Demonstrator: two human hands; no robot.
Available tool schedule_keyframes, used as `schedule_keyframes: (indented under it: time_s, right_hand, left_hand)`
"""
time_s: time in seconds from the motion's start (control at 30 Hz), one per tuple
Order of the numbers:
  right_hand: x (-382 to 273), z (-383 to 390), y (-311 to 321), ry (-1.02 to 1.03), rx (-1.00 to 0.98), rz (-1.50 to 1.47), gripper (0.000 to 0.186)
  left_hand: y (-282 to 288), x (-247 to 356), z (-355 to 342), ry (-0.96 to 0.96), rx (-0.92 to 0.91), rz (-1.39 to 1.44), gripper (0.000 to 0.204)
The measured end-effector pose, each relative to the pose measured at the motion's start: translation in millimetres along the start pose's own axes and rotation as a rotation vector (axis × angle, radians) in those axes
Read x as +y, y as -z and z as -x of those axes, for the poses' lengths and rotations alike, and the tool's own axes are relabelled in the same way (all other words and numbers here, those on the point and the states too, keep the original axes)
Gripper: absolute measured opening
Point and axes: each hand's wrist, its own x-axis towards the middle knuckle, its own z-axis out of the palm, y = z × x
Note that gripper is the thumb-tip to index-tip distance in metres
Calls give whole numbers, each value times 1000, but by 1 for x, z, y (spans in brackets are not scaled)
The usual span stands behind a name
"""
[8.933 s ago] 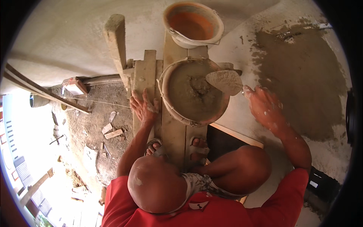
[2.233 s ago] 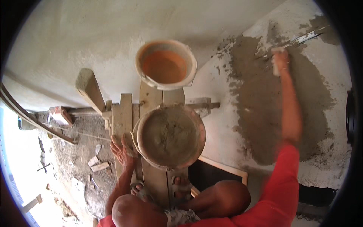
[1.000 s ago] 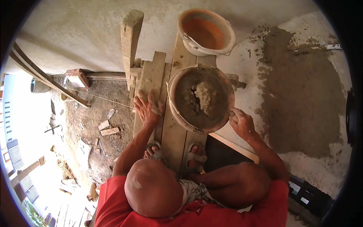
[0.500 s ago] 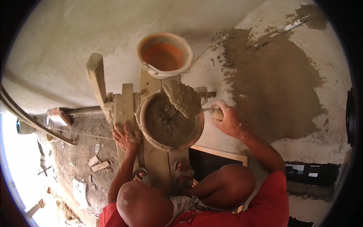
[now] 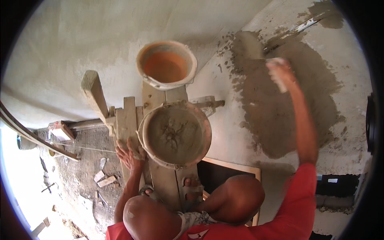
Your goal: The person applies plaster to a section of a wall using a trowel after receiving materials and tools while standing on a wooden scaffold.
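Note:
My right hand [image 5: 283, 72] grips the pale handle of a trowel against the wet mortar patch [image 5: 288, 112] on the right wall; its blurred blade [image 5: 250, 45] lies at the patch's upper edge. My left hand [image 5: 131, 155] rests with spread fingers on the wooden planks [image 5: 129, 112], beside a bucket of grey mortar [image 5: 174, 136]. A second bucket [image 5: 164, 66], orange inside, stands beyond it on the planks. My sandalled feet are on the planks below the mortar bucket.
An upright timber [image 5: 92, 88] is left of the buckets. Long curved boards [image 5: 36, 136] cross the far left. Lower down is rough ground with scraps [image 5: 106, 181]. A dark framed opening [image 5: 218, 172] lies right of my feet, and a white pipe [image 5: 306, 25] sits in the wall.
My right hand has moved up and rightward from over the mortar bucket to the wall, carrying the trowel that held a mortar lump. My left hand remains on the planks.

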Motion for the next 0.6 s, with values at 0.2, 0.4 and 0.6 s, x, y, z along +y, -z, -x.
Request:
schedule_keyframes:
  time_s: [0.2, 0.4, 0.6]
  right_hand:
    - [-32, 35, 99, 19, 397, 230, 37]
    - [-36, 142, -21, -25, -264, -15, 39]
    - [-31, 209, -108, 658, -349, 882, 42]
  left_hand:
    - [3, -6, -2, 22, 19, -43, 72]
    - [7, -4, -2, 68, -63, -17, 74]
    - [14, -27, -7, -110, 77, 529, 58]
